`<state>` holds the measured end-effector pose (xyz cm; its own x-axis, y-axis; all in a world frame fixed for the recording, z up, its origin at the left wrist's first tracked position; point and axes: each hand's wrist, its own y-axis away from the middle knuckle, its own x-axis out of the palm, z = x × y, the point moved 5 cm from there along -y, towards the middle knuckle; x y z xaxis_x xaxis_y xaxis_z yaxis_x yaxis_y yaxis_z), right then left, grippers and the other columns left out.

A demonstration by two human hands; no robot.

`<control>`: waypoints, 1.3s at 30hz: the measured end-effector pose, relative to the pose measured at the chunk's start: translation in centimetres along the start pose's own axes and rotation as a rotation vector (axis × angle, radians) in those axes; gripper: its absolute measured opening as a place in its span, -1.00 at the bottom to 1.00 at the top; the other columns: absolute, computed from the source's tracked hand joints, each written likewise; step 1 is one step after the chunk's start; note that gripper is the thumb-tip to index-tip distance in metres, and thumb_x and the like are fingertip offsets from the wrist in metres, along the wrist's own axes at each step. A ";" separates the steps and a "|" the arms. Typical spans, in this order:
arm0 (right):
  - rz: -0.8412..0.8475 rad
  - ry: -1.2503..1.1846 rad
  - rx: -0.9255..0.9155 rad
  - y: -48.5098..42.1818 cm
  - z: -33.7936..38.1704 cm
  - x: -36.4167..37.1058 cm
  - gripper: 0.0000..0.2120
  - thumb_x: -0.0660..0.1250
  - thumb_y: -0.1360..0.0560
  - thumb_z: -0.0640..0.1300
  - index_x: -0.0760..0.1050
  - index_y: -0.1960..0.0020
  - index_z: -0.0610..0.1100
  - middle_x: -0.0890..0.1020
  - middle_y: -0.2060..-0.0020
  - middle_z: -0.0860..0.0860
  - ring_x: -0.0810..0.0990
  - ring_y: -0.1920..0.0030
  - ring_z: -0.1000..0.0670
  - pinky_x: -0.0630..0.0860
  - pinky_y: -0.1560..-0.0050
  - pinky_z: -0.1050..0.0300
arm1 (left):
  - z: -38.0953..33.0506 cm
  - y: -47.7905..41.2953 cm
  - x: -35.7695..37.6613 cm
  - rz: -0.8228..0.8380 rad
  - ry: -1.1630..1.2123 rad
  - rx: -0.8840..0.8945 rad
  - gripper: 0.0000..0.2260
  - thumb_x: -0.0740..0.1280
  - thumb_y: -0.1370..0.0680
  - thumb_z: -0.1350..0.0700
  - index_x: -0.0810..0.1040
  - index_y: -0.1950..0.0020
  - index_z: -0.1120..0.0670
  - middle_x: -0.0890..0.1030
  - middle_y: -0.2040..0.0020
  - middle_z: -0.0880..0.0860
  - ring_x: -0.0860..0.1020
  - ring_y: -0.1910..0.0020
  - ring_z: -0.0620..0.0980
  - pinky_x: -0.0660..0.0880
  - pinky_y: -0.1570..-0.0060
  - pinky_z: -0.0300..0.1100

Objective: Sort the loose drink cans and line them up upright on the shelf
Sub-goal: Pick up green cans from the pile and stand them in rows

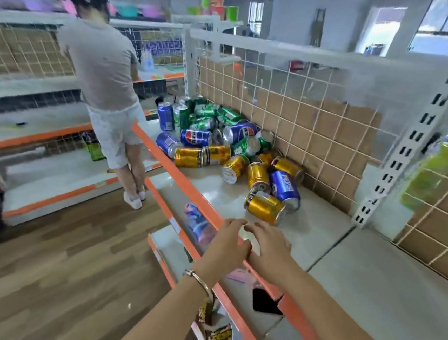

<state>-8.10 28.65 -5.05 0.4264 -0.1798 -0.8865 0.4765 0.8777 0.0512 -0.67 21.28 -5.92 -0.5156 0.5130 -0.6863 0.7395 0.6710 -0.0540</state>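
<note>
left hand, right hand flat, seemingly empty | gold can just beyond

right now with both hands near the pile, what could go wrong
The nearest gold can lies on its side; a nudge from the left hand or right hand could roll it off the orange shelf edge. Behind it the cans are heaped, so pulling a lower one may tumble others.

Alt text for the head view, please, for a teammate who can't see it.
Gold, blue and green drink cans lie jumbled on a white shelf against its wire-grid back, mostly on their sides. The left hand and right hand hover open and empty near the shelf's orange front edge, short of the nearest gold can.
</note>
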 end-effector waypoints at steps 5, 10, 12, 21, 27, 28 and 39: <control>-0.003 -0.014 -0.039 -6.6 2.3 0.0 -0.48 0.25 -0.52 -0.07 0.27 -0.46 0.00 0.20 -0.48 0.02 0.10 -0.48 -0.04 0.09 -0.42 0.00 | 2.9 -5.3 -2.9 -0.068 0.097 -0.016 -0.60 0.26 -0.55 0.20 0.34 -0.39 0.12 0.38 -0.31 0.08 0.48 -0.18 0.00 0.30 -0.10 -0.38; -0.042 -0.004 -0.097 -15.4 6.7 0.1 -0.46 0.24 -0.45 -0.06 0.33 -0.42 -0.05 0.30 -0.42 -0.02 0.23 -0.43 -0.10 0.17 -0.42 -0.01 | 6.9 -12.6 -7.9 -0.158 0.219 -0.015 -0.65 0.28 -0.52 0.24 0.42 -0.31 0.09 0.41 -0.20 0.03 0.46 -0.11 -0.07 0.34 -0.08 -0.33; -0.086 -0.037 -0.105 -19.2 8.4 0.1 -0.47 0.26 -0.44 -0.08 0.36 -0.40 -0.05 0.34 -0.39 -0.01 0.25 -0.42 -0.09 0.18 -0.42 -0.02 | 8.2 -16.0 -10.3 -0.171 0.216 0.030 -0.67 0.28 -0.50 0.27 0.45 -0.26 0.10 0.43 -0.11 0.00 0.45 -0.09 -0.07 0.34 -0.09 -0.33; -0.211 -0.260 0.074 -35.2 12.9 -0.4 -0.54 0.33 -0.40 -0.13 0.46 -0.29 -0.15 0.50 -0.21 -0.09 0.44 -0.26 -0.12 0.35 -0.30 -0.03 | 14.9 -29.3 -20.9 -0.172 0.298 -0.003 -0.68 0.28 -0.48 0.30 0.49 -0.23 0.12 0.50 -0.11 0.04 0.52 -0.07 -0.04 0.46 -0.09 -0.25; -0.243 -0.141 0.222 -41.9 12.6 -2.3 -0.51 0.32 -0.47 -0.10 0.35 -0.38 -0.02 0.41 -0.34 -0.02 0.36 -0.31 -0.13 0.34 -0.32 -0.13 | 17.9 -36.1 -24.3 -0.167 0.326 -0.059 -0.65 0.29 -0.51 0.26 0.41 -0.29 0.18 0.45 -0.18 0.12 0.45 -0.07 0.01 0.42 -0.14 -0.10; -0.232 -0.110 0.239 -42.8 12.4 -2.6 -0.52 0.31 -0.48 -0.09 0.33 -0.38 0.00 0.40 -0.35 -0.01 0.33 -0.32 -0.14 0.32 -0.32 -0.14 | 18.1 -37.3 -24.6 -0.167 0.331 -0.061 -0.62 0.30 -0.51 0.24 0.38 -0.33 0.20 0.43 -0.20 0.14 0.42 -0.10 0.01 0.39 -0.15 -0.12; -0.083 0.340 0.368 -50.4 11.1 -2.8 -0.39 0.23 -0.53 -0.03 0.06 -0.50 -0.02 0.10 -0.50 0.00 0.12 -0.44 -0.14 0.16 -0.30 -0.13 | 20.1 -44.5 -23.0 -0.216 0.251 -0.069 -0.23 0.41 -0.43 0.12 0.05 -0.50 0.23 0.21 -0.46 0.17 0.20 -0.45 0.13 0.19 -0.43 0.06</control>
<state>-24.80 -20.04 -0.09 0.1302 -0.0343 -0.9909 0.7635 0.6411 0.0781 -13.02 -31.16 -2.31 -0.7538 0.4655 -0.4638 0.5753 0.8086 -0.1236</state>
